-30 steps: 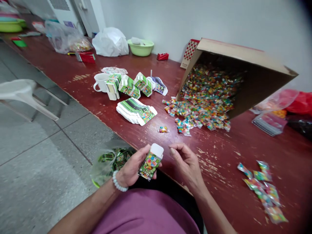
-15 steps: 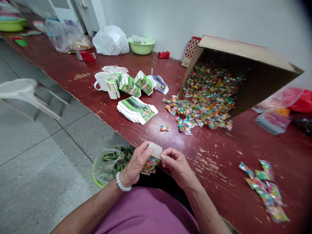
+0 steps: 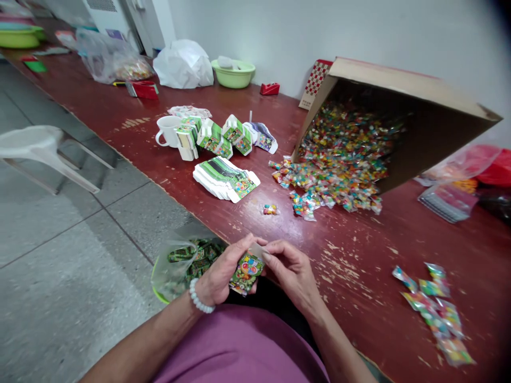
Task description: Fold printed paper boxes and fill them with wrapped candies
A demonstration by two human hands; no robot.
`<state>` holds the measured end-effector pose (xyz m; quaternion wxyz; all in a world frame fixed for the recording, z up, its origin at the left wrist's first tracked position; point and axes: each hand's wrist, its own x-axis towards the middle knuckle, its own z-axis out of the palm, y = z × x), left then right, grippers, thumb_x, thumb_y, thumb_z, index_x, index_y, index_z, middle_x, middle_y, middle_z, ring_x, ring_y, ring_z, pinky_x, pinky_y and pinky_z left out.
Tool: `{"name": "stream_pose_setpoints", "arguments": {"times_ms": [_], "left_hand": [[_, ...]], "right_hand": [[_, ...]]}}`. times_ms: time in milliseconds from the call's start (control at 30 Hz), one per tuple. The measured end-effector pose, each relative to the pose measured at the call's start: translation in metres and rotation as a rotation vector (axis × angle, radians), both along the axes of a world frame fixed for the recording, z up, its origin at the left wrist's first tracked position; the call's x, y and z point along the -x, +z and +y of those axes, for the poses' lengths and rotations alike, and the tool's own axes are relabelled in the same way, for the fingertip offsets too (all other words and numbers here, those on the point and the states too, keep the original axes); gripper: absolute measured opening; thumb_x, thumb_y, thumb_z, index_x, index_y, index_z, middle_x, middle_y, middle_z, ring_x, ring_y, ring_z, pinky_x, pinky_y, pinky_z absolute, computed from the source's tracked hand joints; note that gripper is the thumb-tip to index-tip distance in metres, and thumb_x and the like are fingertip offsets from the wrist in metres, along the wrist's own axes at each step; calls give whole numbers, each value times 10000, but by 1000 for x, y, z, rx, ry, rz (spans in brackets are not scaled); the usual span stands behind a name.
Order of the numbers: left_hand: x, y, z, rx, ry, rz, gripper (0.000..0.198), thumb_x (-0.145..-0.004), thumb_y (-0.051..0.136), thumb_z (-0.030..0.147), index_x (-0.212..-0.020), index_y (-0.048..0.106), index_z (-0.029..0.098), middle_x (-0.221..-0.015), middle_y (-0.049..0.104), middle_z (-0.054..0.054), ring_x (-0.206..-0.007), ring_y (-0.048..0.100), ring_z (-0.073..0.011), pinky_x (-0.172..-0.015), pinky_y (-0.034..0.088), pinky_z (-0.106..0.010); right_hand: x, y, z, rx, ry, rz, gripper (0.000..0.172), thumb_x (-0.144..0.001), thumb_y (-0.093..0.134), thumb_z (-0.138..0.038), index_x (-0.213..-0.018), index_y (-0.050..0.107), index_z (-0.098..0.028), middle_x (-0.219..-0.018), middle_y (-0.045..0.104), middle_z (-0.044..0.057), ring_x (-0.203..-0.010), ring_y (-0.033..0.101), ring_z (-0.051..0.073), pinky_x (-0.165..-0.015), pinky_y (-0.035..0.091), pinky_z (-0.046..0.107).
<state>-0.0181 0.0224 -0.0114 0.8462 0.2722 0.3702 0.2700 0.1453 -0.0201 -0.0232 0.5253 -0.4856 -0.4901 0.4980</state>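
Observation:
A small green candy box point(image 3: 246, 272) with colourful print is held close to my body, just off the table's front edge. My left hand point(image 3: 223, 268), with a pale bead bracelet at the wrist, wraps round the box from the left. The thumb and finger of my right hand point(image 3: 290, 270) pinch the box's upper end at its pale flap. Ahead on the table lie one small candy packet point(image 3: 270, 209) and a fanned stack of flat green cartons point(image 3: 225, 180). Below my left hand, a lined bin point(image 3: 162, 274) contains several filled green boxes.
A tipped cardboard box point(image 3: 415, 80) spills many candy packets point(image 3: 339, 175) onto the red table point(image 3: 343, 250). More packets point(image 3: 435, 314) lie at the right. A white mug point(image 3: 167, 131) and folded green boxes point(image 3: 215, 138) stand farther back. A white stool point(image 3: 40, 146) is at the left.
The box's pale flap stood up in plain view and is now folded down, mostly behind my fingers. More of the printed face shows, and my left fingers have straightened along the box.

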Motion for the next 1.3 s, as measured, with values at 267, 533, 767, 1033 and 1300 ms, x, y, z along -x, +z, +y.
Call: {"name": "stream_pose_setpoints", "arguments": {"times_ms": [267, 533, 767, 1033, 1300], "left_hand": [[-1, 2, -1, -191, -11, 128, 281, -839, 623, 398, -1033, 669, 199, -790, 627, -18, -591, 576, -135, -416, 502, -206], [-4, -5, -7, -109, -74, 122, 661, -915, 399, 654, -1322, 611, 179, -809, 699, -88, -556, 612, -160, -423, 494, -234], [1, -9, -5, -118, -54, 115, 553, -871, 583, 547, -1254, 663, 156, -705, 678, -55, -483, 587, -138, -401, 458, -213], [-6, -15, -5, 41, 195, 1, 280, -799, 664, 330, -1010, 723, 156, -851, 718, -40, -706, 658, -154, -677, 534, -256], [-4, -35, -16, -160, 333, 63, 338, -822, 674, 491, -897, 679, 161, -957, 687, -37, -1012, 610, -195, -934, 464, -290]], "right_hand": [[-5, 9, 1, -122, 34, -202, 131, -909, 629, -311, -890, 703, -205, -880, 700, 49, -793, 662, 174, -724, 526, 290], [0, 1, 1, 198, 34, 33, 220, -817, 735, -398, -822, 702, -181, -738, 690, 25, -575, 590, 124, -567, 499, 257], [6, 5, -4, 59, 11, -98, 181, -885, 659, -353, -815, 697, -191, -810, 662, 26, -598, 579, 120, -564, 481, 250], [24, -14, -22, -329, -21, -678, 675, -760, 770, -402, -1347, 479, -240, -1342, 544, 141, -1193, 527, 313, -951, 471, 458], [34, -29, -13, -454, 24, -984, 824, -712, 709, -284, -1450, 350, -217, -1332, 556, 164, -1155, 527, 361, -957, 412, 533]]}}
